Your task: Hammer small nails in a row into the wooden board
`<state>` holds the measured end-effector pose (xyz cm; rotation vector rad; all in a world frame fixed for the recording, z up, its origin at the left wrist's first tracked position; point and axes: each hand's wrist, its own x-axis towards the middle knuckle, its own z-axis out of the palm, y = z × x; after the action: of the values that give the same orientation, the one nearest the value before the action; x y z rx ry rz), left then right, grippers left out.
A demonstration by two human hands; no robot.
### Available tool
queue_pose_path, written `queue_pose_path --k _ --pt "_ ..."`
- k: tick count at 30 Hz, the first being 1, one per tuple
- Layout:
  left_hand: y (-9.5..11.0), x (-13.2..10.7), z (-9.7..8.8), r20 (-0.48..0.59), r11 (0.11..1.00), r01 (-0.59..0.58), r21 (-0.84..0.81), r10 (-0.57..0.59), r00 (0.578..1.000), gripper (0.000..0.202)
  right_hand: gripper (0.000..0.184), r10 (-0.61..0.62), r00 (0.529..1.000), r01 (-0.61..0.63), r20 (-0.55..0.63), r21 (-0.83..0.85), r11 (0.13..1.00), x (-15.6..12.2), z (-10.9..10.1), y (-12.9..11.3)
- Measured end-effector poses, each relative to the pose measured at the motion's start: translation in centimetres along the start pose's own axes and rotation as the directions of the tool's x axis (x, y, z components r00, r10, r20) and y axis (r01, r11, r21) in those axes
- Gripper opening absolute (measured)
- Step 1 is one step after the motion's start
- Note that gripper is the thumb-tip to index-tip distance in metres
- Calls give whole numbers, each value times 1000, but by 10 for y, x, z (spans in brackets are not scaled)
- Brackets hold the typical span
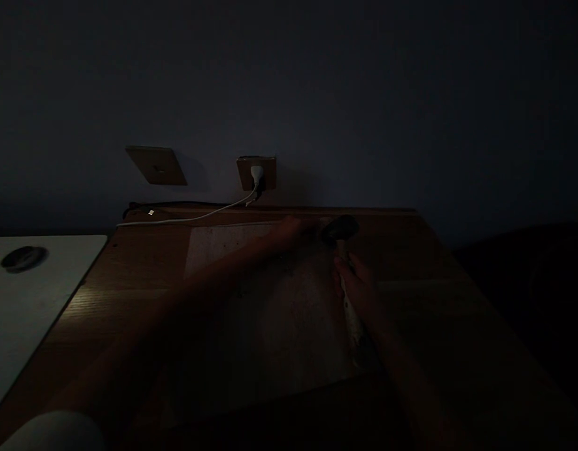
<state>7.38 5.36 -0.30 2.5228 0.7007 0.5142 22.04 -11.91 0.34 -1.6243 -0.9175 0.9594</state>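
My right hand (359,282) is wrapped round the pale, worn handle of a mallet (341,230). Its thick dark head points away from me, over the far right corner of a pale flat board (289,326). The board lies on a wooden tabletop. My left hand (291,230) reaches across to the board's far edge, just left of the mallet head. Dim light and blur hide its fingers, and whatever they touch there cannot be made out.
Behind the wooden tabletop (411,269) rises a wall with a socket (244,174) and a blank-looking plate (159,168). A white cable (190,219) runs from the plug along the back edge. At left stands a white surface (44,300) with a dark round fitting (24,258).
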Motion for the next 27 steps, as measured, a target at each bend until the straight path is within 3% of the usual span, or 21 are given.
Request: queue_pose_path --k 5,16,22,27 --pt "-6 1 1 -13 993 -87 -78 87 996 26 43 7 1000 -7 0 9 1000 -2 -1 -1" --pt "-6 -1 1 -52 997 -42 -65 38 998 22 43 -22 1000 22 -8 4 1000 1 -1 3" --pt "-5 -2 2 -19 998 -57 -34 56 998 20 42 -23 1000 23 7 15 1000 -1 0 1" --pt "-1 -2 2 -34 998 11 -58 -13 999 19 38 3 1000 -3 1 7 1000 -2 0 -2"
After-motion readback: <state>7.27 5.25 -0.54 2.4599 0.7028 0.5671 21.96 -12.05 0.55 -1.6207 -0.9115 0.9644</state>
